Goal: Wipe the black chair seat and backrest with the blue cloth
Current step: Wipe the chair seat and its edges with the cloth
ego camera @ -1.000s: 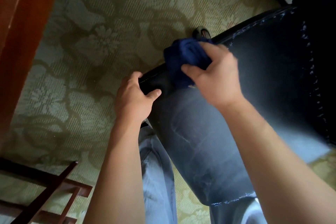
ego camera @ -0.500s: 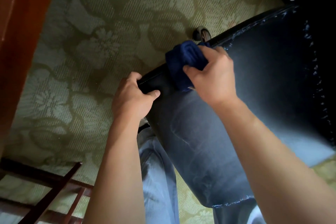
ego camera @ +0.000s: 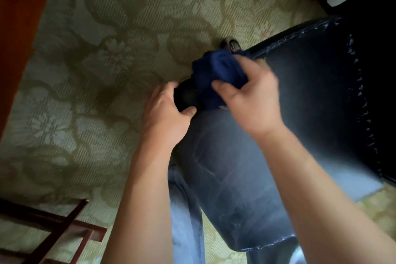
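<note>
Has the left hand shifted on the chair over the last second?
No. The left hand still has its grip on the same corner of the black chair, thumb on top, just left of the blue cloth.

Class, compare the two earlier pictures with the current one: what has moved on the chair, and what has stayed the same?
The right hand, gripping the bunched blue cloth, has shifted only slightly along the rounded edge of the black chair, rubbing back and forth there; motion blur on it fits that. Nothing was picked up or released. The left hand still grips the chair's corner, and the patterned carpet and wooden furniture look unchanged.
</note>
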The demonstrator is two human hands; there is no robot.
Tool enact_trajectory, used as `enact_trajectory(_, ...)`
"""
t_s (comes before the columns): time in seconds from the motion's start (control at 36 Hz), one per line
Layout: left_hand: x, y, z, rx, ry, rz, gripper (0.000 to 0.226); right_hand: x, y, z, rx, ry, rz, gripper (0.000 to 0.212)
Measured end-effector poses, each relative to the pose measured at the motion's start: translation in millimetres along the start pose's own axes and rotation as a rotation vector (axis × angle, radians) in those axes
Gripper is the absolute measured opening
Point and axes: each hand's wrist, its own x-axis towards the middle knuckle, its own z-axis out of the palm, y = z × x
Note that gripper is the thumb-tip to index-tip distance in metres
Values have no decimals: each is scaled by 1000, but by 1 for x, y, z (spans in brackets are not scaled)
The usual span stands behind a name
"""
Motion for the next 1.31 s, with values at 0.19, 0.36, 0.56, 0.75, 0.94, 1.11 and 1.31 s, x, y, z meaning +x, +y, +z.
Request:
enact_trajectory(0.19,-2,10,15,31,127,-32,48,-7,-2,25,93,-92,4,41)
enact_trajectory(0.36,0,16,17,36,137,-75,59,3,16,7,67,10,38,38)
enact_trajectory(0.56,-2,26,15,75,150,-100,60,16,30,-19,24,154,108,42)
enact_trajectory(0.75,-22,56,16,120,245,-87,54,10,43,-66,128,196,83,50)
enact_trajectory(0.94,-11,80,19,167,102,-69,87,16,40,-80,148,108,45,49)
enact_trajectory(1.11,15,82,18,250,10,20,60,19,25,-41,159,-42,16,49)
enact_trajectory(1.31,32,78,19,198,-64,44,52,24,29,-23,128,-46,85,46)
